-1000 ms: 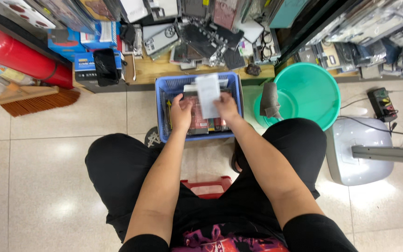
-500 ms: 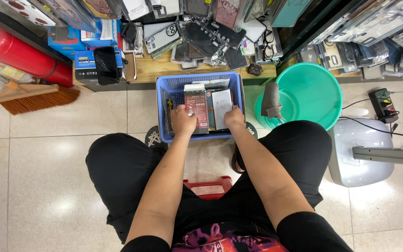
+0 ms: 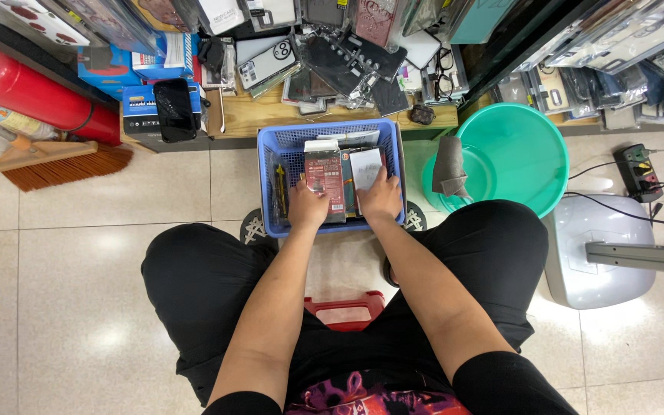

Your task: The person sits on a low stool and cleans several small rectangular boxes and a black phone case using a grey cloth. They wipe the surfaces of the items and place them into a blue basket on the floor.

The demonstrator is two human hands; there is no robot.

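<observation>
1. Since a second ago the white packet that both hands held up above the blue basket [image 3: 278, 165] has come down — it now stands inside, right of centre, and both hands have sunk to the basket's near edge.
2. Left hand [image 3: 306, 206] is curled over the near ends of the upright packets, fingers closed on the red-and-dark packet [image 3: 324, 175] at the basket's middle.
3. Right hand [image 3: 380, 198] grips the lower edge of the white packet [image 3: 366, 167], thumb and fingers pinching it; the packet is upright and pressed against its neighbours.
4. Other flat packets stand on edge in a row across the basket, and a yellow-and-black one [image 3: 281, 190] sits near its left wall.
5. The basket rests on the tiled floor between the person's knees, at upper centre of the frame, just below a low wooden shelf [image 3: 255, 115] strewn with phone cases.
6. To its right, a green bucket [image 3: 524, 154] with a grey cloth [image 3: 449, 165] draped over its rim; at upper left, a red extinguisher [image 3: 32, 92] lying down and a broom [image 3: 63, 161].
7. A red stool [image 3: 345, 311] shows under the person, low in the frame.
8. By my reading the sorting is well along — the basket looks nearly full across its width, the white packet is already filed, and what remains is squaring up the row; loose cases on the shelf are still outside it.
</observation>
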